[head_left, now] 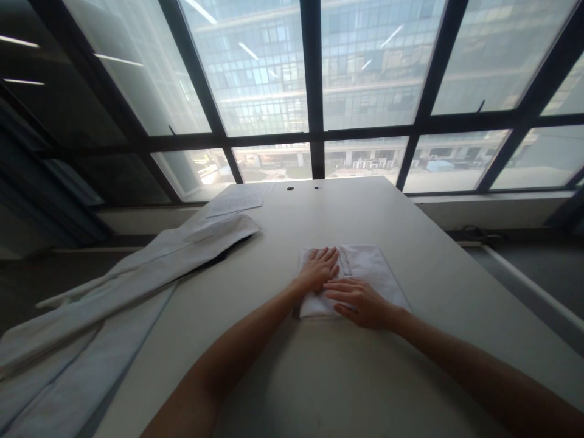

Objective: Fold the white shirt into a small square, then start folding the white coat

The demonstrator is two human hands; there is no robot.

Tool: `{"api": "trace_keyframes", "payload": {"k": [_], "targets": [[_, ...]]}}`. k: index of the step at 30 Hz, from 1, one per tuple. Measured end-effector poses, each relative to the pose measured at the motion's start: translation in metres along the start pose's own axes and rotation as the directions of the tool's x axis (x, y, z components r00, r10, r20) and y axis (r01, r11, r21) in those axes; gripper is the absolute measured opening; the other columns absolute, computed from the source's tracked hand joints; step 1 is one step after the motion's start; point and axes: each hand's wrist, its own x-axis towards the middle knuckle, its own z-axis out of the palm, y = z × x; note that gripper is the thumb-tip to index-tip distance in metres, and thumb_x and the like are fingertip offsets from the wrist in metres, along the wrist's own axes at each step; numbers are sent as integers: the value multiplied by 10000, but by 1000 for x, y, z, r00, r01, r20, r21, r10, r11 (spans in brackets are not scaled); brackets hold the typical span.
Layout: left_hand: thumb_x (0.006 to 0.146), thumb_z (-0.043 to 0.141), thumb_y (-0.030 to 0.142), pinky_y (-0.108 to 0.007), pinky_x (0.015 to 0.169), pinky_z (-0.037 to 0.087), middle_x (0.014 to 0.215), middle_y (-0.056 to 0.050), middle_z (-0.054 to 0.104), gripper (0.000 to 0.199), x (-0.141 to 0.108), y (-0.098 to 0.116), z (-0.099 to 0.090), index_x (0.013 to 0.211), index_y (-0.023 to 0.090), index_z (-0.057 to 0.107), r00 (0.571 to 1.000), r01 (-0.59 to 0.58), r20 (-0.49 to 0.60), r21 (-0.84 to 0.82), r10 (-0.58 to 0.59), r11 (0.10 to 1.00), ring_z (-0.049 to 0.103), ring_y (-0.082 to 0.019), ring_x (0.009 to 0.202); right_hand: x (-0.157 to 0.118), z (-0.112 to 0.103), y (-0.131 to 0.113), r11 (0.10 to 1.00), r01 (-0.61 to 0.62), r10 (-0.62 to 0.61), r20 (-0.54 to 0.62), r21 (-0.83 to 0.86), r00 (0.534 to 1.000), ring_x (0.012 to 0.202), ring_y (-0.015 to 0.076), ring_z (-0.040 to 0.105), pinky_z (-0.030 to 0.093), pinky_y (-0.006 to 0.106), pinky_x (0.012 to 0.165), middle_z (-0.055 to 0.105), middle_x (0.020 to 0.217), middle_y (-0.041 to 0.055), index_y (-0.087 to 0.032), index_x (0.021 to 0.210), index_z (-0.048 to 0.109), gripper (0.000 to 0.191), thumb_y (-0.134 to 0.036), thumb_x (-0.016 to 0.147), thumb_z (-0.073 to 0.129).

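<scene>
Folded white cloth lies flat on the near-middle part of a pale desk, roughly four-sided, its far edge fairly straight. Dark seam-like lines run over its upper face near the left fingertips; its near-left corner shows a small dark patch.

Left hand: palm down on the left part of the cloth, fingers open, extended and a little spread, pointing toward the window. Nothing gripped; hand pressed flat or resting, cannot tell how firmly.

Right hand: palm down over the near-middle of the cloth, fingers open and lightly curved, pointing left toward the other hand, thumb apart on the near side. No pinch visible. Its fingertips lie close by the heel of the left hand; contact between the two unclear.

Left side of desk: long pale fabric in loose layers, running from the lower left corner of the view to a rounded far end on the desk, well apart from the folded cloth. Dark material shows beneath that end. Beyond it, paper sheets lie flat. Two small round openings near the far edge. Behind, a dark-framed window; a glass-fronted building outside.
</scene>
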Motion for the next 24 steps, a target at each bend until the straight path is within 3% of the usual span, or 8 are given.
{"api": "trace_keyframes", "payload": {"k": [2, 5, 10, 13, 17, 20, 24], "targets": [[1068, 259, 433, -516, 1202, 225, 1632, -89, 325, 557, 0, 0, 1, 1578, 216, 313, 1000, 3, -17, 7, -3, 1000, 288, -280, 1502, 2, 5, -7, 999, 40, -40, 15, -16, 999, 1328, 241, 544, 416, 443, 1136, 595, 1431, 117, -213, 1341, 631, 376, -264, 977, 551], [1065, 267, 443, -518, 1205, 216, 1632, -88, 325, 563, 0, 0, 3, 1584, 226, 302, 999, 5, -47, 2, -5, 1000, 280, -281, 1504, 5, 14, -23, 993, 112, -114, 134, 21, 984, 1441, 253, 404, 353, 442, 1184, 465, 1542, 153, -168, 1472, 501, 542, -311, 957, 594], [1070, 228, 461, -487, 1214, 194, 1641, -82, 307, 576, -1, 0, 5, 1586, 214, 292, 999, 4, -37, -21, -5, 1000, 258, -263, 1514, 6, 23, -41, 997, 67, -77, 256, 47, 963, 1467, 264, 355, 269, 434, 1221, 429, 1560, 183, -118, 1534, 396, 680, -437, 964, 587], [1069, 226, 463, -473, 1215, 190, 1645, -87, 297, 584, 0, 0, 4, 1581, 190, 302, 1000, 4, -24, -21, -4, 1000, 248, -259, 1516, 10, 28, -50, 1000, 15, -18, 230, 12, 973, 1418, 269, 420, 307, 420, 1196, 486, 1516, 176, -122, 1489, 446, 624, -407, 959, 607], [1069, 221, 467, -480, 1214, 186, 1646, -79, 296, 577, 0, 1, 2, 1581, 213, 299, 1000, 8, -15, -25, -8, 1000, 244, -254, 1518, 21, 41, -68, 991, -97, 110, 136, -95, 985, 1200, 314, 563, 450, 456, 1054, 626, 1271, 164, -136, 1351, 550, 560, -454, 908, 677], [1069, 217, 473, -487, 1217, 185, 1649, -78, 288, 579, 0, 1, 2, 1580, 213, 301, 1000, 2, -15, -43, -2, 999, 237, -256, 1521, 25, 48, -75, 985, -110, 127, 129, -129, 984, 1120, 321, 578, 474, 472, 1011, 633, 1161, 142, -148, 1292, 582, 557, -487, 871, 717], [1074, 214, 428, -436, 1229, 195, 1630, -91, 332, 570, 1, -7, 1, 1564, 162, 331, 999, 20, -24, -78, -22, 997, 260, -235, 1515, 19, 51, -74, 984, -153, 164, 130, -92, 978, 1361, 340, 438, 383, 468, 1134, 517, 1420, 194, -142, 1414, 498, 638, -452, 894, 700]]}}
